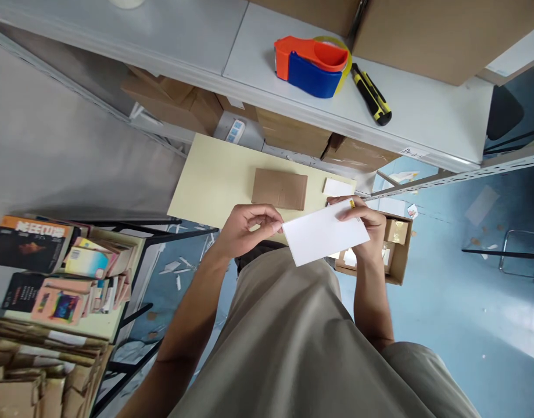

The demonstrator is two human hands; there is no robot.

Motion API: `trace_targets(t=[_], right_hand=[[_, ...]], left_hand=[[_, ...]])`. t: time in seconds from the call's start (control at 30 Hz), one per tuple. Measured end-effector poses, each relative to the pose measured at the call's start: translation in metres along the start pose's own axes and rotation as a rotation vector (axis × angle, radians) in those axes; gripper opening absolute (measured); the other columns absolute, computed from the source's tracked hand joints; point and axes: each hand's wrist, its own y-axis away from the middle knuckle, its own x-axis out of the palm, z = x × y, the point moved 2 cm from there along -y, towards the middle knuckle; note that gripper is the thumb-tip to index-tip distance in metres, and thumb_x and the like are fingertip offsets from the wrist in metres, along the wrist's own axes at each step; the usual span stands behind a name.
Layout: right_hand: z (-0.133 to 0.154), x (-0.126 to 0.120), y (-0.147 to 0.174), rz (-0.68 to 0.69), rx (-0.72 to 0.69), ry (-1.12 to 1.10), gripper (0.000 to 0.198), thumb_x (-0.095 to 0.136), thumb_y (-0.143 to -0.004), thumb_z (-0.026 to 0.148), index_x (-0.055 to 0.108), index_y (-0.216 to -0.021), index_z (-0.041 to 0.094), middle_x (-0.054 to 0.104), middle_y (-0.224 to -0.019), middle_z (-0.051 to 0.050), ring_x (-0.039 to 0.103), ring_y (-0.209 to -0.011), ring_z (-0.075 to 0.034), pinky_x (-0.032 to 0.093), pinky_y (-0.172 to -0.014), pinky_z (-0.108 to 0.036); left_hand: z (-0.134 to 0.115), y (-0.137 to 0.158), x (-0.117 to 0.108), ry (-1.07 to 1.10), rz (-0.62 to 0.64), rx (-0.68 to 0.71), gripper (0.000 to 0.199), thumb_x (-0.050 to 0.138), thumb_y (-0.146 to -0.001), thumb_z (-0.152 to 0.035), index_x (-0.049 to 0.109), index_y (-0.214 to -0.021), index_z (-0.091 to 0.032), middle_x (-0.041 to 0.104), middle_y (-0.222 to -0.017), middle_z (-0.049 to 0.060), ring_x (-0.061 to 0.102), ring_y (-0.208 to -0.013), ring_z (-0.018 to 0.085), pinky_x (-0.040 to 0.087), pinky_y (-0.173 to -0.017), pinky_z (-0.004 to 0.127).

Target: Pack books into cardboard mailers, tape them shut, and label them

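My right hand (pixel 372 225) grips the white card (pixel 325 238); its long axis runs crosswise to my left hand (pixel 246 231), pinching the left corner

Just beyond your left hand (pixel 251 229), the pale yellow table (pixel 210 180) carries a brown cardboard box (pixel 279 190); past your right hand (pixel 366 223), a flat white item (pixel 337 187). Farther beyond, the grey shelf (pixel 427 113) bears a tape dispenser (pixel 310 72) and utility knife (pixel 371 94).
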Motion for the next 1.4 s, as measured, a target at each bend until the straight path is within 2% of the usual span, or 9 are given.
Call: trace_targets(t=[0.2,0.3,0.47,0.53,0.7,0.8,1.0,1.2,1.4], right_hand=[[0.000,0.005,-0.005,0.032,0.000,0.029,0.028,0.087,-0.091,0.057,0.079,-0.080,0.032,0.081,-0.111,-0.006,0.077,-0.116,-0.034,0.063,-0.094,-0.052],[-0.005,0.005,-0.012,0.062,-0.001,0.097,0.022,0.079,-0.099,0.052,0.083,-0.089,0.034,0.081,-0.119,-0.006,0.075,-0.122,-0.033,0.062,-0.099,-0.052],[-0.005,0.009,-0.018,-0.135,-0.073,0.307,0.020,0.064,-0.109,0.040,0.083,-0.114,0.036,0.077,-0.127,-0.006,0.069,-0.131,-0.030,0.056,-0.112,-0.053],[0.003,0.023,-0.016,-0.119,-0.066,0.337,0.017,0.067,-0.108,0.039,0.083,-0.114,0.035,0.077,-0.125,-0.007,0.070,-0.127,-0.030,0.059,-0.108,-0.051],[0.016,0.084,-0.011,0.191,0.091,0.193,0.012,0.077,-0.103,0.041,0.083,-0.108,0.033,0.083,-0.118,-0.006,0.077,-0.114,-0.026,0.065,-0.093,-0.043],[0.013,0.114,-0.012,0.228,0.198,0.097,0.014,0.081,-0.099,0.044,0.083,-0.106,0.031,0.084,-0.118,-0.005,0.079,-0.112,-0.024,0.065,-0.089,-0.039],[0.008,0.158,-0.027,0.138,0.328,0.095,0.012,0.081,-0.097,0.040,0.083,-0.099,0.028,0.086,-0.109,-0.004,0.081,-0.104,-0.023,0.063,-0.087,-0.037],[0.013,0.217,-0.049,0.100,0.366,0.199,0.017,0.079,-0.096,0.044,0.082,-0.097,0.027,0.084,-0.103,-0.004,0.079,-0.099,-0.022,0.063,-0.085,-0.037],[0.009,0.281,-0.061,0.067,0.404,0.264,0.015,0.071,-0.097,0.038,0.078,-0.094,0.025,0.081,-0.098,-0.003,0.077,-0.094,-0.021,0.063,-0.085,-0.035]], left_hand=[[0.004,-0.001,-0.004,0.003,0.002,-0.007,0.029,0.079,-0.087,-0.050,0.078,-0.083,-0.021,0.075,-0.081,0.009,0.071,-0.076,0.022,0.062,-0.071,0.036],[0.006,-0.002,-0.008,0.000,-0.025,0.013,0.026,0.078,-0.088,-0.047,0.077,-0.084,-0.022,0.074,-0.081,0.008,0.069,-0.074,0.021,0.060,-0.068,0.035],[0.011,-0.005,-0.015,-0.036,-0.110,0.037,0.020,0.074,-0.090,-0.042,0.076,-0.087,-0.022,0.074,-0.085,0.006,0.066,-0.071,0.018,0.057,-0.066,0.032],[0.013,-0.006,-0.016,-0.077,-0.132,0.029,0.020,0.072,-0.091,-0.041,0.076,-0.088,-0.022,0.074,-0.086,0.006,0.066,-0.073,0.018,0.056,-0.067,0.032],[0.013,-0.010,-0.025,-0.184,-0.143,0.046,0.015,0.071,-0.091,-0.036,0.074,-0.087,-0.022,0.074,-0.087,0.004,0.064,-0.074,0.017,0.052,-0.067,0.030],[0.010,-0.013,-0.037,-0.210,-0.125,0.076,0.013,0.070,-0.093,-0.034,0.074,-0.088,-0.023,0.075,-0.086,0.003,0.064,-0.073,0.016,0.050,-0.065,0.028],[0.009,-0.019,-0.082,-0.202,-0.062,0.129,0.013,0.068,-0.095,-0.032,0.073,-0.088,-0.022,0.074,-0.083,0.002,0.061,-0.068,0.014,0.047,-0.062,0.027],[0.018,-0.023,-0.145,-0.160,0.010,0.171,0.011,0.066,-0.096,-0.028,0.073,-0.090,-0.021,0.072,-0.082,0.001,0.060,-0.066,0.012,0.046,-0.061,0.025],[0.028,-0.027,-0.209,-0.120,0.122,0.170,0.010,0.066,-0.094,-0.026,0.074,-0.091,-0.021,0.074,-0.085,0.001,0.061,-0.070,0.013,0.046,-0.062,0.024]])
